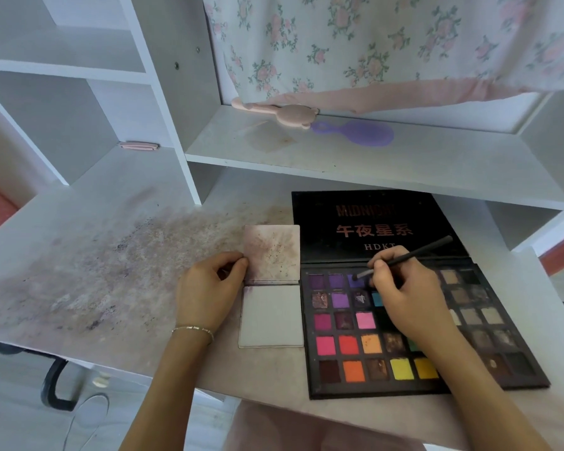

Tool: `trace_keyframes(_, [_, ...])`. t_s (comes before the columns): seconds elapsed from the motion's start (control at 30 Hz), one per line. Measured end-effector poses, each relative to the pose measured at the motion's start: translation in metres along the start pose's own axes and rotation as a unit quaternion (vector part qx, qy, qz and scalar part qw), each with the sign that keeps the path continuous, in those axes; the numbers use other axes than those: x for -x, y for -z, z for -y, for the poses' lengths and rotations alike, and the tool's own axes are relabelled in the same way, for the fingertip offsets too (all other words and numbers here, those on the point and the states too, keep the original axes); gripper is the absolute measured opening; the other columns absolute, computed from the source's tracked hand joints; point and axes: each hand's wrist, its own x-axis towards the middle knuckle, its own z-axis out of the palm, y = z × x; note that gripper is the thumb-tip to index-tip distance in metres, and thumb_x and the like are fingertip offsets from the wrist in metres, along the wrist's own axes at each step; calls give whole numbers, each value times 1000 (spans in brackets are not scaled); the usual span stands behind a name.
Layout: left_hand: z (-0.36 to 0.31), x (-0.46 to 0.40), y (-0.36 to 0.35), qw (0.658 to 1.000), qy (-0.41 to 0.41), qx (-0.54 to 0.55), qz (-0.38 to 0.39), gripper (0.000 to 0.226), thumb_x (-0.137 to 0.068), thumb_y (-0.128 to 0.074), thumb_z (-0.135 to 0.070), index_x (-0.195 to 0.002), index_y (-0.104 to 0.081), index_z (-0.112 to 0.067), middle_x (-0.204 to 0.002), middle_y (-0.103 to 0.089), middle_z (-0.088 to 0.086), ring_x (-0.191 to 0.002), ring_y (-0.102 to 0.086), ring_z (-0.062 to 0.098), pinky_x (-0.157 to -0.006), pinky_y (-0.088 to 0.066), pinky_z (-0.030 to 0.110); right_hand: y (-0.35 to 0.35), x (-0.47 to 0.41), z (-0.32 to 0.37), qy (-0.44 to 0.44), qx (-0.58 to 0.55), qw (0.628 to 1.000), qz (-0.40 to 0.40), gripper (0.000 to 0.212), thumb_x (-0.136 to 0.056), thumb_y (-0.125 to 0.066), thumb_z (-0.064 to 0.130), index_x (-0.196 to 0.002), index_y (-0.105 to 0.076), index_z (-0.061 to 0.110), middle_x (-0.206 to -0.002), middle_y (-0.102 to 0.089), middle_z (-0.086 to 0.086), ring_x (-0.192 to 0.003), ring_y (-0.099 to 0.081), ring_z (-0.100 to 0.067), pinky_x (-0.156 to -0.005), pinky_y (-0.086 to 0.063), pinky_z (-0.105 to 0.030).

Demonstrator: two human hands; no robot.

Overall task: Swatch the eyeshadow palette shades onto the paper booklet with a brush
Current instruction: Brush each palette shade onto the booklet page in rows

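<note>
One slim black brush (407, 255) is pinched in the right hand (404, 297), its long axis slanting from upper right down to lower left. The handle end rises past the knuckles toward the printed lid, and the bristle tip pokes out just left of the fingertips (373, 264), touching a purple pan in the top row of the eyeshadow palette (372, 349). Thumb and forefinger curl round the shaft near the ferrule; the other fingers fold beneath.

Under that hand and forearm a band of pans in the middle of the palette is hidden, so their shades cannot be read. Pans at the far right are dark and hard to tell apart. Part of the top line of lettering on the lid is blurred.

Just left of the palette lies the paper booklet (272, 315), open, its upper leaf (272, 252) stained with purplish powder, its lower leaf nearly plain. The left hand (209, 288) grips the upper leaf's left edge, thumb on top and curled fingers beside it. A thin bracelet (193, 330) circles that wrist.

Beyond the left hand's knuckles, the white desk (88, 262) is smeared with pinkish-purple dust. On the shelf (339, 157) above the palette lid rest a purple hairbrush (358, 133) and a pink bear-shaped comb (280, 113), below floral fabric (372, 43).
</note>
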Motion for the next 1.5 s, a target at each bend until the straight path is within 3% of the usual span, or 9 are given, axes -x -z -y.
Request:
trace_keyframes(0.2, [-1, 0, 0, 1000, -2, -3, -1, 11, -82, -64, -18, -86, -73, -19, -77, -65, -13, -73, -59, 10, -70, -43, 23, -1, 0, -2, 29, 46, 998, 20, 22, -89, -47, 12, -73, -47, 28, -53, -49, 4, -53, -51, -4, -46, -36, -11])
trace_keyframes(0.37, [-1, 0, 0, 1000, 0, 1, 2, 10, -81, -64, -19, -85, -73, -19, -76, -65, -12, -72, -58, 9, -68, -43, 22, 0, -1, -2, 37, 49, 998, 14, 25, -89, -48, 10, -73, -46, 29, -58, -53, 4, -60, -53, -5, -50, -39, -11])
trace_keyframes(0.5, [0, 0, 0, 1000, -6, 3, -3, 10, -81, -64, -18, -85, -73, -19, -75, -64, -15, -68, -55, 2, -63, -39, 12, -1, 0, -2, 38, 57, 997, 26, 25, -89, -48, 10, -73, -45, 30, -56, -50, 5, -56, -51, 0, -49, -38, -10])
trace_keyframes(0.73, [1, 0, 0, 1000, 2, 10, 5, 10, -81, -64, -19, -85, -73, -21, -76, -65, -14, -72, -59, 8, -67, -42, 19, -1, 0, -2, 41, 60, 997, 27, 22, -88, -48, 11, -74, -46, 29, -56, -49, 6, -56, -51, 0, -49, -37, -9])
trace_keyframes(0.87, [1, 0, -1, 1000, -5, 10, -2, 10, -82, -64, -18, -85, -73, -19, -75, -65, -14, -70, -57, 5, -64, -39, 14, 1, 1, -2, 36, 50, 998, 8, 24, -88, -48, 11, -73, -46, 29, -58, -54, -1, -58, -52, -8, -49, -39, -14])
trace_keyframes(1.0, [1, 0, -1, 1000, -5, 15, -3, 10, -81, -65, -18, -85, -73, -19, -73, -63, -16, -68, -56, 1, -65, -39, 11, 0, 1, 0, 32, 58, 998, 16, 24, -88, -48, 11, -73, -46, 29, -55, -50, 4, -56, -52, -3, -48, -38, -10])
trace_keyframes(1.13, [1, 1, 0, 1000, -6, 20, -2, 10, -81, -65, -18, -85, -74, -18, -73, -64, -14, -69, -58, 6, -65, -41, 15, 2, 2, 5, 27, 32, 999, -18, 23, -86, -49, 13, -74, -46, 33, -61, -57, 1, -63, -55, -12, -55, -43, -15])
trace_keyframes(1.3, [1, 1, 0, 1000, -5, 20, 0, 10, -81, -65, -16, -85, -74, -18, -75, -65, -13, -71, -59, 9, -69, -43, 21, -10, 2, 21, 11, -81, 997, 13, 17, -86, -52, 16, -79, -51, 31, -67, -59, -5, -61, -56, -14, -54, -45, -22])
trace_keyframes(1.5, [0, 0, 0, 1000, -3, 21, 7, 11, -81, -64, -17, -87, -74, -19, -78, -65, -15, -73, -60, 7, -70, -44, 21, -42, 4, 41, 5, -128, 989, 77, 16, -84, -59, 15, -76, -54, 27, -72, -68, 11, -67, -63, -6, -58, -49, -18])
